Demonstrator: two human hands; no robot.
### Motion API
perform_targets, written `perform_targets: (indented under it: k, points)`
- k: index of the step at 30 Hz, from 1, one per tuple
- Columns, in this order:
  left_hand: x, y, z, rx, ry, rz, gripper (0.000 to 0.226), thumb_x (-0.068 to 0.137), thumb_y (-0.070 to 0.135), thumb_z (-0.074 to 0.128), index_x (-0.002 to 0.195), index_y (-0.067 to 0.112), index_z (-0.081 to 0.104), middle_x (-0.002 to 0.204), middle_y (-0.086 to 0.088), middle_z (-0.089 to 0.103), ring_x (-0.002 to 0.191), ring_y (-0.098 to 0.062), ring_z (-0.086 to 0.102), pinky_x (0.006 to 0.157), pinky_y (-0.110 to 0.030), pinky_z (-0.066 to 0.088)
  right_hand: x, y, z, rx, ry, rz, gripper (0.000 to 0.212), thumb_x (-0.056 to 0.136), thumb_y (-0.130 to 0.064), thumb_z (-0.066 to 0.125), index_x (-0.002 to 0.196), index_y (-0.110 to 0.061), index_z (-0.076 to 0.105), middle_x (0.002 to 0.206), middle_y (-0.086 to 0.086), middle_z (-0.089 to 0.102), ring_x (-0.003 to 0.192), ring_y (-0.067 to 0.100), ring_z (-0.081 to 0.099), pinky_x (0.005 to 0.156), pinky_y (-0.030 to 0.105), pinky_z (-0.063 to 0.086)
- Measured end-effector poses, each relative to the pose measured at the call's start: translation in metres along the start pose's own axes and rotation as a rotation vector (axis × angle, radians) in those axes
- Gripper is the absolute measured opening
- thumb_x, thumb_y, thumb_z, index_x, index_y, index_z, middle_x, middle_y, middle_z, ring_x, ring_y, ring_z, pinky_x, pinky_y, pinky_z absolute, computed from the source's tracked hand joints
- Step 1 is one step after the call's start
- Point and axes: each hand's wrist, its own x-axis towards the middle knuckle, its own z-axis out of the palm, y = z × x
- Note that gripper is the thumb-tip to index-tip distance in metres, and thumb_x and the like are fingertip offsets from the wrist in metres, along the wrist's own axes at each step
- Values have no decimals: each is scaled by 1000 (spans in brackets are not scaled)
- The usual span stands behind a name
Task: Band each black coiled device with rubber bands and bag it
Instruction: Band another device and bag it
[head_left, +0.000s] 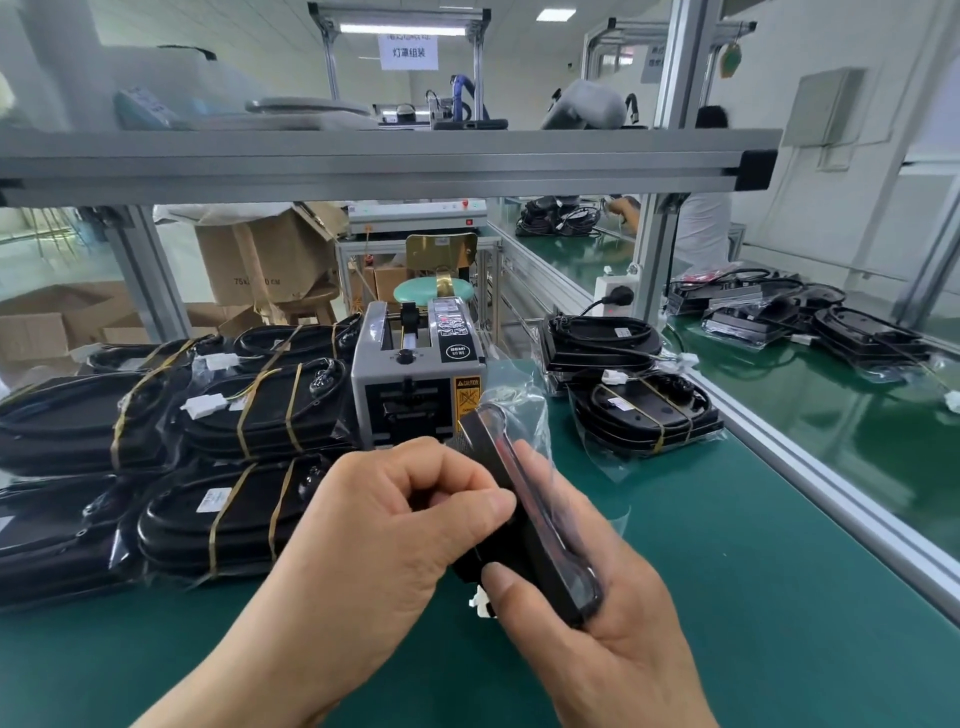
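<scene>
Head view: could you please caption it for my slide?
Left hand and right hand hold a black coiled device in a clear plastic bag over the green mat, beside a grey tape dispenser.

L hand & R hand both bare. Bare forearms: L one enters view at approx 7 o'clock, R one at approx 5 o'clock. Thumbnails short, plain, neatly trimmed. Creased knuckles on L hand.

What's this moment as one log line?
phase: bagging | left hand: pinches black coiled device | right hand: grips same device | clear bag: around device's far end | bagged devices: stacked left
</scene>
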Motion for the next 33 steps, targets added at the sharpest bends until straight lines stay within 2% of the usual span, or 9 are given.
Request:
perform_targets:
  k: [6, 8, 11, 15, 22, 24, 26, 29, 33]
  points:
    - [0, 5, 1, -9, 5, -12, 21, 69, 40, 78, 72, 19, 74, 61, 5, 53, 58, -6, 46, 55, -13, 40, -1, 0, 1, 10, -11, 12, 74, 74, -8, 67, 131, -53, 55, 126, -27, 63, 113, -5, 62, 85, 4, 46]
    - [-1, 6, 2, -13, 27, -14, 20, 73, 33, 83, 69, 17, 73, 58, 6, 49, 55, -5, 42, 52, -13, 38, -2, 0, 2, -7, -7, 18, 73, 73, -10, 68, 133, -49, 55, 127, -27, 63, 115, -5, 61, 86, 5, 46]
    - [-2, 8, 4, -17, 42, -16, 13, 74, 22, 77, 64, 16, 71, 52, 10, 44, 49, -2, 38, 48, -9, 35, -3, 0, 2, -17, -5, 29, 73, 72, -13, 68, 134, -47, 52, 129, -28, 61, 118, -6, 59, 89, 5, 46]
    - [-4, 9, 5, 1, 61, -17, 15, 74, 19, 78, 62, 16, 70, 50, 10, 41, 46, -2, 35, 45, -8, 33, -3, 0, 3, -25, -1, 33, 74, 71, -14, 68, 136, -44, 51, 131, -28, 60, 121, -5, 57, 92, 8, 45]
    - [-7, 4, 6, 100, 138, 3, 11, 67, 38, 79, 70, 29, 73, 50, 14, 43, 45, 0, 38, 44, -8, 35, -3, 1, 3, -23, 17, 30, 73, 72, -14, 69, 135, -47, 51, 130, -35, 57, 120, -9, 55, 91, 4, 43]
    - [-6, -1, 3, 128, 161, -6, 23, 63, 48, 84, 78, 35, 72, 54, 16, 46, 47, 2, 41, 46, -9, 38, -3, 1, 3, -20, 16, 33, 73, 73, -13, 69, 135, -47, 52, 129, -32, 59, 118, -8, 58, 89, 4, 44]
    - [-3, -10, 1, 146, 204, -39, 49, 48, 63, 82, 89, 43, 66, 68, 20, 53, 54, 3, 45, 53, -14, 42, -4, 1, 3, -23, 17, 32, 73, 72, -13, 68, 136, -44, 52, 128, -30, 61, 115, -7, 60, 87, 4, 45]
    - [1, -19, 5, -44, 209, -147, 57, 37, 61, 78, 89, 42, 63, 80, 14, 61, 63, 2, 52, 65, -22, 45, -5, 2, 3, -44, 26, 23, 74, 71, -15, 68, 137, -42, 51, 128, -32, 59, 116, -9, 58, 89, 3, 43]
    - [4, -23, 13, -307, 195, -180, 44, 43, 50, 82, 75, 25, 63, 73, 4, 63, 65, -7, 57, 62, -26, 49, -6, 1, 5, -72, -2, 18, 76, 71, -18, 68, 140, -42, 47, 133, -29, 57, 123, -6, 55, 96, 10, 44]
